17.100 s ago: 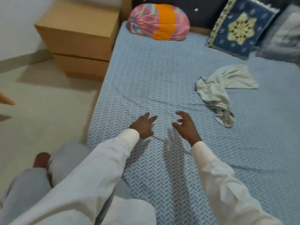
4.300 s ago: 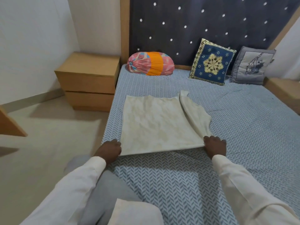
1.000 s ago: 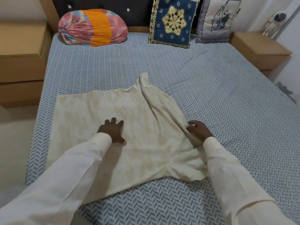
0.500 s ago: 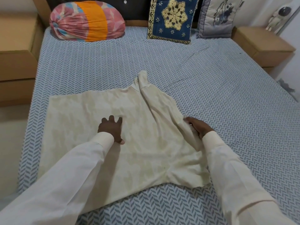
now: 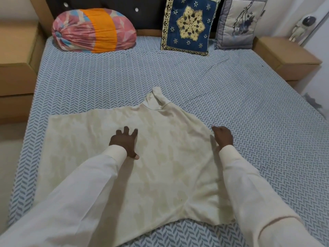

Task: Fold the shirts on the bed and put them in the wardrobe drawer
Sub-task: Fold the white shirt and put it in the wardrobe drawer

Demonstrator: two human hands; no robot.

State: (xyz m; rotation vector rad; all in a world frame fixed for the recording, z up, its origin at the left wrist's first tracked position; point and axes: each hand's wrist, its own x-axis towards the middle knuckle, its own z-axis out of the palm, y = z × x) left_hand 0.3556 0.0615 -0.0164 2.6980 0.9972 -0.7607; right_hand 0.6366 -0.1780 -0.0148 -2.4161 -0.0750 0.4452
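A cream shirt (image 5: pixel 160 166) lies spread flat on the blue patterned bed (image 5: pixel 249 104), its collar pointing toward the headboard. My left hand (image 5: pixel 124 141) presses on the middle of the shirt with fingers spread and straight. My right hand (image 5: pixel 223 137) is at the shirt's right edge with fingers curled down onto the fabric there. Both arms wear long cream sleeves. The wardrobe drawer is out of view.
A pink and orange bolster (image 5: pixel 92 30), a blue embroidered cushion (image 5: pixel 188 25) and a grey cushion (image 5: pixel 238 22) lean at the headboard. Wooden bedside cabinets stand left (image 5: pixel 16 68) and right (image 5: pixel 284 57). The floor runs along the bed's left side.
My right hand has drawn the shirt's right side outward, so the raised fold there now lies flatter and wider. My left hand stays pressed on the middle.
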